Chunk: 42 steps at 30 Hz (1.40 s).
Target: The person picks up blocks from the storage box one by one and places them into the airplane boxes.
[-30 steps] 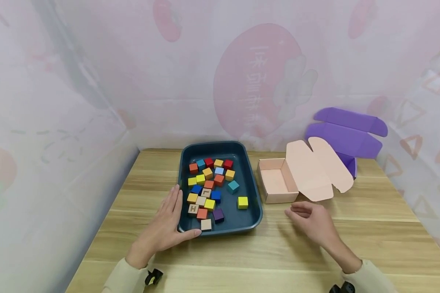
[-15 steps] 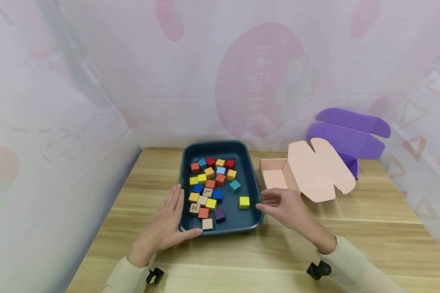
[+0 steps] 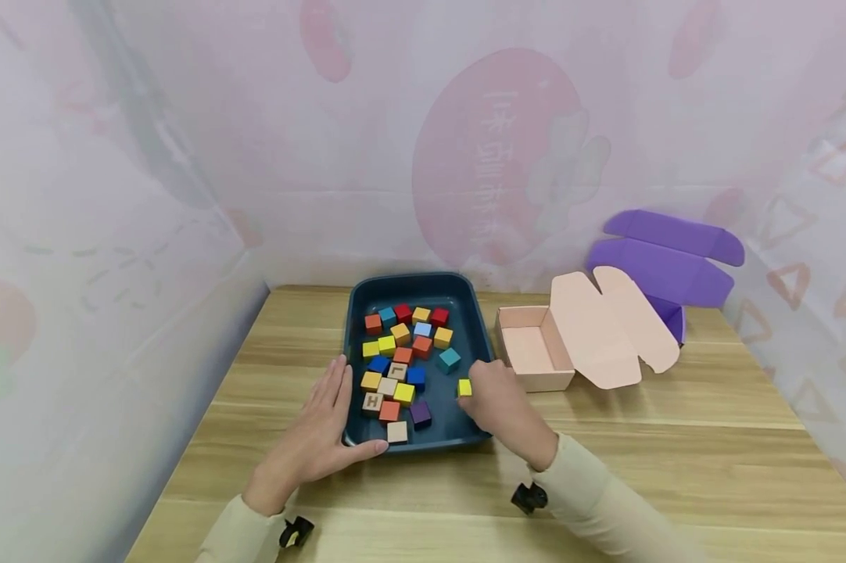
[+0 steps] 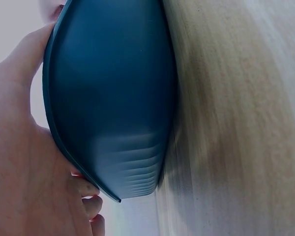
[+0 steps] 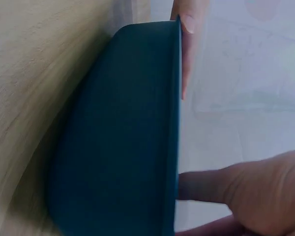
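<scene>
My right hand (image 3: 500, 403) reaches over the right rim of a dark blue tray (image 3: 475, 328). Its thumb and fingers pinch a yellow block (image 3: 464, 388), partly hidden by the hand. At the tray's near left corner lies my left hand (image 3: 317, 430), fingers straight along the left rim and thumb over the front rim. In the left wrist view, that hand (image 4: 34, 147) rests against the tray's rim. Only the tray's outer wall (image 5: 123, 123) shows in the right wrist view, hiding the fingertips. Several coloured blocks, including a purple block (image 3: 420, 415) and a teal block (image 3: 449, 360), lie inside.
Right of the tray stands a peach cardboard box (image 3: 535, 381) with its lid folded back to the right. Behind it is a purple cardboard box (image 3: 662, 266), also with its lid up. A printed cloth (image 3: 324, 195) hangs behind the wooden table (image 3: 395, 516).
My right hand has moved left from in front of the peach box, over the tray's rim, and taken hold of the yellow block. My left hand has stayed at the tray's corner.
</scene>
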Each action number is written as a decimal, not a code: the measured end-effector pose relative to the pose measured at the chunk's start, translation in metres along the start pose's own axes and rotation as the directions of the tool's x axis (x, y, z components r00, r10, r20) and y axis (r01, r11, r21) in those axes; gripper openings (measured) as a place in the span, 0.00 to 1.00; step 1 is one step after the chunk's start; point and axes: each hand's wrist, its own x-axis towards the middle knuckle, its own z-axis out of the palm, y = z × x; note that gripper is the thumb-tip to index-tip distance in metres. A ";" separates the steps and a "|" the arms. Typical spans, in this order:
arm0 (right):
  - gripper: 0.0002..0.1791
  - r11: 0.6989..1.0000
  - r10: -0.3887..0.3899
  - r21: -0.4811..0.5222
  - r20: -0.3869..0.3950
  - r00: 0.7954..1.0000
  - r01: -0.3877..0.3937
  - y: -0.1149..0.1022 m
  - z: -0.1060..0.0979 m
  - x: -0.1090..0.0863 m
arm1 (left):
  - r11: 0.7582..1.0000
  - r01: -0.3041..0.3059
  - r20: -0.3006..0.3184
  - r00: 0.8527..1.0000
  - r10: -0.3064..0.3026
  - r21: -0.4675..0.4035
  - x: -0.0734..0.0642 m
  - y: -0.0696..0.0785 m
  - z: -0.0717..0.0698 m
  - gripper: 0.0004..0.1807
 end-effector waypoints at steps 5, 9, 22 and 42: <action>0.15 0.994 -0.053 -0.099 -0.092 0.994 0.044 -0.004 0.021 0.005 | 1.000 0.001 0.003 1.000 -0.001 -0.006 0.000 -0.003 0.003 0.72; 0.18 0.988 -0.086 -0.145 -0.174 0.981 0.061 -0.002 0.034 0.008 | 1.000 0.004 0.006 1.000 -0.004 -0.014 0.000 -0.003 0.003 0.72; 0.16 0.989 0.017 -0.139 -0.190 0.982 -0.044 -0.006 0.039 0.014 | 1.000 -0.015 -0.020 1.000 0.015 -0.001 0.000 -0.004 0.003 0.72; 0.19 0.997 0.020 0.078 -0.244 0.969 -0.001 0.012 0.006 0.002 | 1.000 -0.010 -0.012 1.000 0.010 -0.005 0.000 -0.003 0.003 0.72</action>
